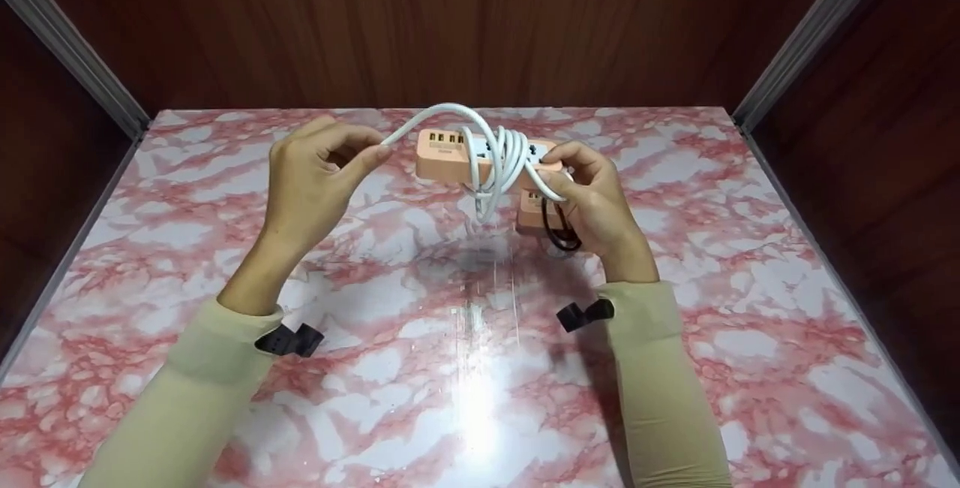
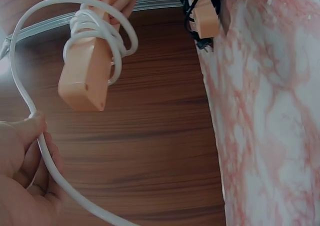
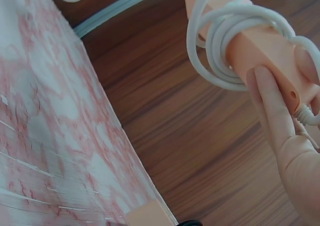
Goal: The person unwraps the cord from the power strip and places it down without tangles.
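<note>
A peach-orange power strip (image 1: 442, 165) with a white socket face is held up above the table, its white cable (image 1: 513, 154) wound several times around the middle. My right hand (image 1: 600, 203) grips the strip's right end; in the right wrist view, fingers (image 3: 272, 98) lie along its underside near the cable's entry. Off to the left, my left hand (image 1: 315, 173) pinches a loose stretch of cable between thumb and fingertips. That stretch arcs over from the coils, and in the left wrist view the cable (image 2: 75, 193) runs on past the hand and out of frame.
Behind the held strip, a second peach-orange power strip (image 1: 531, 221) rests on the table with a black cable (image 1: 562, 240), partly hidden by my right hand. The pink-and-white marbled table (image 1: 375, 413) meets dark wood panels (image 1: 450, 30) at the back and sides.
</note>
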A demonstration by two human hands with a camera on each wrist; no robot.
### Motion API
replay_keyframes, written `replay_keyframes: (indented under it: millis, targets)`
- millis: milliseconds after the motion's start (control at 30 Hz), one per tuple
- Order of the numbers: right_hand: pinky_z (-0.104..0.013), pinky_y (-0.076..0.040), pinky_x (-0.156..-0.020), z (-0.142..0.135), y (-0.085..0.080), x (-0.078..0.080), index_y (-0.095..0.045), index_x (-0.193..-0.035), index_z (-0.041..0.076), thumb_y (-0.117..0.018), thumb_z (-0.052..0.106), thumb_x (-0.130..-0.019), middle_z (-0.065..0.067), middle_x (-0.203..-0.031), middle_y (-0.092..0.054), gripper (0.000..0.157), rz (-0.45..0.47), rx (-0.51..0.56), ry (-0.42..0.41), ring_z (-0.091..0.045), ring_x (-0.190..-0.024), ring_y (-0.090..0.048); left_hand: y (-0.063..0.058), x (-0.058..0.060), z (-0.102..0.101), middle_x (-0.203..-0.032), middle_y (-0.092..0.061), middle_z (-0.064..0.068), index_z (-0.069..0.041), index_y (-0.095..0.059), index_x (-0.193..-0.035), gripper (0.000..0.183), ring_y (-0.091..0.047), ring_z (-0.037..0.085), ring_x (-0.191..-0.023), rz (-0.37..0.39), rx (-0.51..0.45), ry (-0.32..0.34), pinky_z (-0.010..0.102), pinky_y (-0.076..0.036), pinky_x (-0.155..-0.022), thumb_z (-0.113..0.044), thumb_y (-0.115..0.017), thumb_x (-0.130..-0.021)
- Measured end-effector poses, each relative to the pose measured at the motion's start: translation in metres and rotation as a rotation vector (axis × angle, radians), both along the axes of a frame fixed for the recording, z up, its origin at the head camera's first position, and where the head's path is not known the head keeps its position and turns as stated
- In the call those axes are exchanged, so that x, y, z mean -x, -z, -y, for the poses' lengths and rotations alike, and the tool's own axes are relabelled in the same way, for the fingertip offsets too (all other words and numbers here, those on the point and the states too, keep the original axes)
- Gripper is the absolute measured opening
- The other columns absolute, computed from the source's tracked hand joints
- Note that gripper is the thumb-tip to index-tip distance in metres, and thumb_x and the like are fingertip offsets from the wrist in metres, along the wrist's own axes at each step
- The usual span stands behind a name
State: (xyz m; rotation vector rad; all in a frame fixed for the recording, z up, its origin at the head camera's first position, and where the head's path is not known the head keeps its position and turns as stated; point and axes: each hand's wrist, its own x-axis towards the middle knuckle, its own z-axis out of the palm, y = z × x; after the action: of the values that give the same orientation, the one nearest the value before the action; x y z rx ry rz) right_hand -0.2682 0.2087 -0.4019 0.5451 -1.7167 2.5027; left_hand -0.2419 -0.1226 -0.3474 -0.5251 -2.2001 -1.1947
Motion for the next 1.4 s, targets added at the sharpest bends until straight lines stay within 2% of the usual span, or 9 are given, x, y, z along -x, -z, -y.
replay_keyframes:
  millis: [267,400,600,700,767,933,1067,1300,1400]
  targets:
    - [-0.021,-0.056,-0.074,-0.002,-0.004,-0.001,-0.071,-0.094,0.005,-0.062,-0.015,-0.092,-0.011,-0.102,-0.064,0.022,0.005,0.033,0.024,-0.016,-0.087,-0.065,-0.005,-0.017,0.018,-0.086,-0.073,-0.005,-0.012,-0.084,-0.100,0.013,-0.062,0.005,-0.077,-0.074,0.067,0.092,0.019,-0.047,-0.070,-0.022,-0.084,-0.092]
    - [-0.022,-0.056,-0.075,-0.003,-0.005,-0.002,-0.071,-0.094,0.006,-0.062,-0.015,-0.093,-0.011,-0.104,-0.066,0.023,-0.015,0.031,0.029,-0.017,-0.088,-0.066,-0.005,-0.022,0.030,-0.086,-0.075,-0.003,-0.012,-0.084,-0.097,0.009,-0.060,0.004,-0.076,-0.116,0.076,0.129,0.018,-0.046,-0.070,-0.010,-0.086,-0.088]
    - [-0.022,-0.057,-0.076,-0.003,-0.005,-0.002,-0.072,-0.094,0.006,-0.062,-0.015,-0.092,-0.011,-0.104,-0.066,0.023,-0.022,0.051,0.034,-0.018,-0.093,-0.066,0.002,-0.021,0.048,-0.088,-0.076,0.002,-0.008,-0.085,-0.094,0.025,-0.065,0.003,-0.081,-0.144,0.052,0.243,0.015,-0.051,-0.071,0.010,-0.087,-0.077]
    - [-0.022,-0.057,-0.078,-0.002,-0.005,-0.002,-0.071,-0.094,0.005,-0.061,-0.016,-0.092,-0.011,-0.103,-0.066,0.023,-0.021,0.070,0.033,-0.019,-0.094,-0.066,0.007,-0.020,0.056,-0.088,-0.076,0.004,-0.007,-0.085,-0.093,0.031,-0.067,0.004,-0.085,-0.164,0.075,0.305,0.014,-0.053,-0.073,0.016,-0.087,-0.073]
    - [-0.023,-0.058,-0.078,-0.002,-0.005,-0.002,-0.071,-0.095,0.005,-0.060,-0.016,-0.093,-0.011,-0.103,-0.066,0.023,-0.022,0.081,0.033,-0.019,-0.093,-0.067,0.009,-0.020,0.062,-0.088,-0.076,0.004,-0.008,-0.085,-0.093,0.034,-0.067,0.007,-0.087,-0.187,0.112,0.338,0.015,-0.052,-0.076,0.017,-0.088,-0.070]
    - [-0.025,-0.059,-0.079,-0.002,-0.006,-0.002,-0.071,-0.095,0.005,-0.060,-0.015,-0.093,-0.011,-0.103,-0.066,0.023,-0.029,0.089,0.035,-0.020,-0.091,-0.067,0.015,-0.022,0.074,-0.090,-0.076,0.003,-0.013,-0.085,-0.095,0.038,-0.063,0.016,-0.083,-0.271,0.271,0.378,0.016,-0.045,-0.075,0.010,-0.092,-0.066]
    - [-0.025,-0.059,-0.079,-0.002,-0.006,-0.002,-0.071,-0.096,0.005,-0.061,-0.015,-0.093,-0.011,-0.104,-0.066,0.023,-0.036,0.085,0.044,-0.020,-0.092,-0.067,0.024,-0.026,0.082,-0.091,-0.076,0.000,-0.015,-0.085,-0.096,0.035,-0.060,0.018,-0.082,-0.298,0.382,0.390,0.017,-0.042,-0.073,0.005,-0.093,-0.069]
    - [-0.027,-0.061,-0.083,-0.003,-0.005,-0.001,-0.071,-0.096,0.005,-0.060,-0.013,-0.094,-0.010,-0.103,-0.065,0.021,-0.040,0.094,0.043,-0.020,-0.092,-0.068,0.042,-0.029,0.093,-0.089,-0.074,0.000,-0.014,-0.083,-0.094,0.031,-0.060,0.018,-0.080,-0.346,0.470,0.401,0.021,-0.044,-0.073,0.003,-0.093,-0.070]
    - [-0.027,-0.060,-0.083,-0.004,-0.006,-0.002,-0.071,-0.096,0.005,-0.060,-0.013,-0.094,-0.011,-0.103,-0.065,0.021,-0.039,0.097,0.044,-0.020,-0.092,-0.067,0.052,-0.031,0.097,-0.089,-0.073,-0.002,-0.015,-0.082,-0.093,0.030,-0.059,0.017,-0.081,-0.320,0.505,0.399,0.022,-0.044,-0.073,0.002,-0.093,-0.071]
